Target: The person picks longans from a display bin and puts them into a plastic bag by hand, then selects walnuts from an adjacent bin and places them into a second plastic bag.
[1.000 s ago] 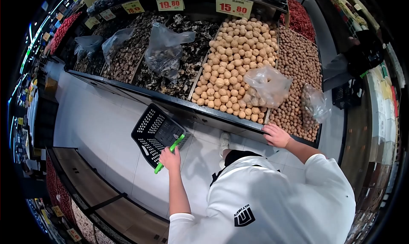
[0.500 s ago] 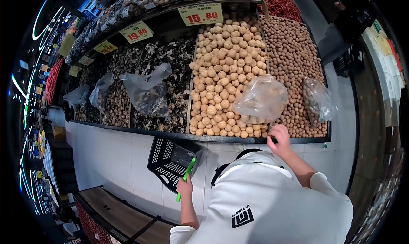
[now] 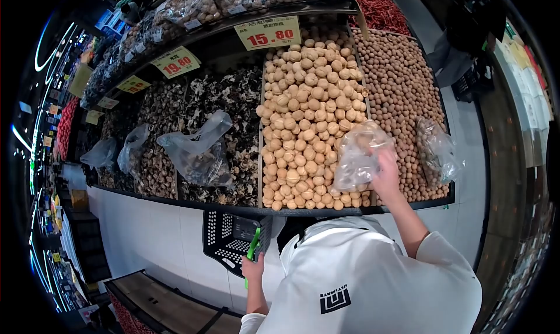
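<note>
My left hand point(image 3: 253, 267) is closed around the green handle point(image 3: 255, 241) of a black shopping basket point(image 3: 219, 232). The basket hangs below the front edge of the bin, and no goods show in it. My right hand point(image 3: 387, 173) is closed on the right side of a clear plastic bag point(image 3: 357, 159). That bag lies over the boundary between the pale walnuts point(image 3: 303, 118) and the smaller brown round nuts point(image 3: 396, 77). Some nuts show in or through its plastic; which, I cannot tell. My right fingertips are partly hidden by the bag.
Another filled plastic bag point(image 3: 438, 150) lies on the brown nuts at right. More bags, one a clear bag point(image 3: 201, 153), rest on black dried fungus point(image 3: 236, 112). A price sign point(image 3: 268, 33) hangs above the walnuts. A dark-clothed person point(image 3: 466, 31) stands at upper right.
My right hand has moved from the bin's front edge up onto the plastic bag, which now looks narrower and more bunched. My left hand keeps hold of the basket. The view has shifted slightly.
</note>
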Tool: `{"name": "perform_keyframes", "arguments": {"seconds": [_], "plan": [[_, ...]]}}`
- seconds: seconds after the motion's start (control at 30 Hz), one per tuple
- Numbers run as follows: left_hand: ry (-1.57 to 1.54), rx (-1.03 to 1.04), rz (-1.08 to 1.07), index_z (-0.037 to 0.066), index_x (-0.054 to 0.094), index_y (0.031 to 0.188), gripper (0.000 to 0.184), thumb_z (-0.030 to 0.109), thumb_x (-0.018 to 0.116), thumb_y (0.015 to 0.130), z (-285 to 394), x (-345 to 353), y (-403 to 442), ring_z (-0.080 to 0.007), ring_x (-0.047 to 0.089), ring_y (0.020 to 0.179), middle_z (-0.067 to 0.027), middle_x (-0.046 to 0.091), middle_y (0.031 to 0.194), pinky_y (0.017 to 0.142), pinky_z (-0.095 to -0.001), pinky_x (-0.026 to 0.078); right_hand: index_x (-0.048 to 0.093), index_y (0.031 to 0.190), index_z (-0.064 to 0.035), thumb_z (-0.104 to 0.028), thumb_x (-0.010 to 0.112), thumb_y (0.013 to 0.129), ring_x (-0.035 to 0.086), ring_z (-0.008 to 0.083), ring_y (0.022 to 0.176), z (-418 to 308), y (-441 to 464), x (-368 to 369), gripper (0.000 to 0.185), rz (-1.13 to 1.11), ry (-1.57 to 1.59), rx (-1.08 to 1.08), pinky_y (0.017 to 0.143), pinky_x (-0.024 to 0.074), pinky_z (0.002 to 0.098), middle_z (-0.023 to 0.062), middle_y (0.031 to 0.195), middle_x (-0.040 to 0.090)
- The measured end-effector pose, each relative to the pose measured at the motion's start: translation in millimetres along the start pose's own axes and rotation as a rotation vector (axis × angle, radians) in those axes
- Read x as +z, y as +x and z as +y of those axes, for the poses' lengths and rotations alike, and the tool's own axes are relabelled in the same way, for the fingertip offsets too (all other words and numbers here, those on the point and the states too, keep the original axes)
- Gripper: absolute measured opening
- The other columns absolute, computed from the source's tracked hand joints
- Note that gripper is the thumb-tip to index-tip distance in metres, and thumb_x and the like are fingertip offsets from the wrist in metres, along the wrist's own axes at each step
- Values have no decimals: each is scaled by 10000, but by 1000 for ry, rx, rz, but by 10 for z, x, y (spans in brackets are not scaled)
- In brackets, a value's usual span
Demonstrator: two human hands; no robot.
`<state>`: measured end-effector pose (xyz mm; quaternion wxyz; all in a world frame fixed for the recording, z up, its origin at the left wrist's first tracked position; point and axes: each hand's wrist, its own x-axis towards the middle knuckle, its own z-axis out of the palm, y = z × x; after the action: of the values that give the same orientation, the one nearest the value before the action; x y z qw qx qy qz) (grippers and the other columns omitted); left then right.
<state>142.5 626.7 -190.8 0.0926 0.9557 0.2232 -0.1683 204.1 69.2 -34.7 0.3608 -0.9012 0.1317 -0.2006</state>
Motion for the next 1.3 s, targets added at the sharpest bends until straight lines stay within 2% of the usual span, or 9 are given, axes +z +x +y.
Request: {"name": "perform_keyframes", "arguments": {"seconds": [0.23,0.37,0.43,0.7,0.87,0.97,1.1,1.2,1.3], "plan": [[-98,-26,-208,-35,563,1169,797,583,823,738,-69,-125,259,-457,678,1074,-291,701,1113,940,-500,534,656,1102,33,-86,639,950,635,226,1043,-68,301,-71,193,380,408,68,904,512,348,119,1079,637],[330,-28,-664,-67,602,1355,937,660,738,780,-64,-383,679,-400,638,1233,-289,656,1301,1039,-438,502,629,1053,1,-79,628,979,642,155,916,-108,279,-416,109,161,455,193,832,534,316,52,1002,647],[356,-23,-594,18,713,1260,824,702,697,801,444,-922,587,-359,657,1216,-256,701,1239,1045,-412,494,604,1036,-15,-72,653,969,637,138,879,-98,272,-420,100,175,486,121,812,536,315,49,966,645],[-674,645,-727,-17,641,1261,393,316,563,1067,2685,-2170,165,-208,685,1095,-112,730,1148,964,-320,515,601,1002,3,-171,700,950,648,173,818,-411,512,-513,207,174,971,-54,750,550,323,99,927,666],[-1355,409,-1365,1,440,1469,591,467,365,1112,3822,-1678,-113,-242,605,1240,-142,599,1387,1067,-380,486,591,938,-4,-292,670,982,640,216,732,-874,784,-538,302,-200,1592,-67,682,537,340,119,831,646],[-1614,145,-1561,12,417,1487,612,489,369,1106,4329,-1593,-486,-233,603,1234,-132,575,1409,1058,-376,494,524,913,-55,-293,659,977,616,285,775,-1010,1002,-452,281,-583,1746,-536,580,520,383,100,767,588],[-1770,144,-1526,9,403,1502,614,479,332,1113,4289,-1144,-525,-249,581,1265,-141,556,1438,1092,-382,470,527,999,-106,-331,677,971,564,250,728,-1099,1100,-253,271,-724,2146,-274,535,460,370,52,748,536],[-1806,159,-1459,7,393,1513,616,471,304,1118,3991,-1006,-472,-261,565,1288,-148,542,1460,1117,-387,452,554,999,-133,-347,693,963,559,186,767,-528,968,459,257,-555,1987,507,653,480,344,9,838,559],[-1805,137,-1409,5,383,1525,619,463,276,1123,3621,-1007,-420,-273,549,1311,-154,528,1482,1143,-392,434,580,996,-137,-326,671,983,550,162,768,-527,855,500,210,-509,1986,599,676,474,322,-2,831,550]]}}
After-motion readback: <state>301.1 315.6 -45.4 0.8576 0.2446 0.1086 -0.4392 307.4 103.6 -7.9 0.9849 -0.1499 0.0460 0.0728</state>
